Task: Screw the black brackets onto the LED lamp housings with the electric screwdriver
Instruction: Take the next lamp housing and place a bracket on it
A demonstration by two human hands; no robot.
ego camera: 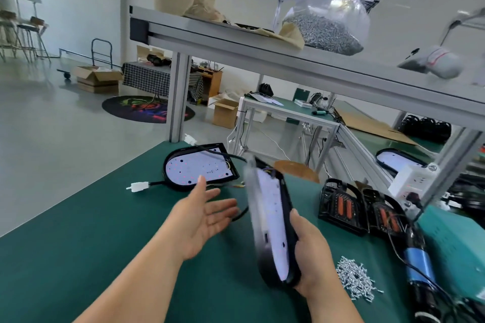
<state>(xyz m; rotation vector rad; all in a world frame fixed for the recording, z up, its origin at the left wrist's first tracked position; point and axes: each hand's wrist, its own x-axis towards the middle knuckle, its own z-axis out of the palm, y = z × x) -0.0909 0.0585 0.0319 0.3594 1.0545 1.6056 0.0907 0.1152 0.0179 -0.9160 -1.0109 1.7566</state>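
My right hand [312, 254] grips a black LED lamp housing [273, 225] by its right edge and holds it tilted on edge above the green table, its white LED board facing left. My left hand [202, 215] hovers open, palm up, just left of that housing, touching nothing. A second lamp housing [196, 168] lies flat at the far side of the table, board up, with a cable and white connector [137, 187]. Two black brackets [343, 207] with orange parts stand to the right. The blue electric screwdriver [420, 267] lies at the right beside a pile of screws [354, 278].
A shelf rail [262, 47] runs overhead, carrying a clear bag of screws [328, 29] and brown paper. A white power strip [412, 178] sits by the right post. A teal box [456, 241] stands at the far right. The table edge [78, 196] drops off on the left.
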